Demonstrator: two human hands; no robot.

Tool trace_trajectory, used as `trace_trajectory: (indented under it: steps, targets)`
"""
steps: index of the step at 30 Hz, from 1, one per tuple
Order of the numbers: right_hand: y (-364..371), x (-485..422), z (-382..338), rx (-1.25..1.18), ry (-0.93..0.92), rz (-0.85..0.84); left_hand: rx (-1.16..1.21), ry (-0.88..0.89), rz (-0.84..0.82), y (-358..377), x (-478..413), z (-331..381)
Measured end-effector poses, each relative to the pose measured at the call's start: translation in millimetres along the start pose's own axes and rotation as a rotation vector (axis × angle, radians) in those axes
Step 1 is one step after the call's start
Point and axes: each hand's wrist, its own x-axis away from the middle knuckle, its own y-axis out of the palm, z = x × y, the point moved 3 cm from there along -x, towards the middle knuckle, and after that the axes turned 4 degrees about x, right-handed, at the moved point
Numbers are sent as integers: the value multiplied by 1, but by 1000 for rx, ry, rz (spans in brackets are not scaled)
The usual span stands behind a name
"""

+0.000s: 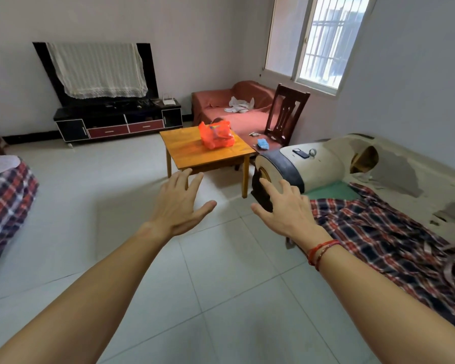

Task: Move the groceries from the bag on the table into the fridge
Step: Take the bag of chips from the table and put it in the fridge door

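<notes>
We stretch both arms forward, palms down; our left hand point(180, 203) and right hand point(286, 211) hang released, fingers spread, grasping nothing. The orange bag point(216, 135) sits on the counter point(192, 153) ahead.

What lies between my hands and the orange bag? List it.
Head view: only floor tiles and bare wooden table top separate the left hand and right hand from the orange bag.

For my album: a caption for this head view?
Open left hand and right hand reach toward orange bag on wooden table.
</notes>
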Motion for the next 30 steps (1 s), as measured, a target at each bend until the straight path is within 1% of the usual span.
trace_trajectory:
  steps: [5, 9, 14, 22, 30]
  targets:
    - [35, -81, 7, -1, 7, -32, 0, -10, -16, 39, -69, -35]
    - [57, -163, 5, 3, 8, -40, 9, -18, -17, 69, -140, -75]
    - [79, -266, 4, 0, 29, -69, 11, -40, -64, 103, -232, -119]
    - [113, -392, 15, 14, 37, -83, 18, -30, -82, 135, -352, -160]
    - [154, -519, 43, 20, 14, -106, 21, -70, -114, 189, -467, -194]
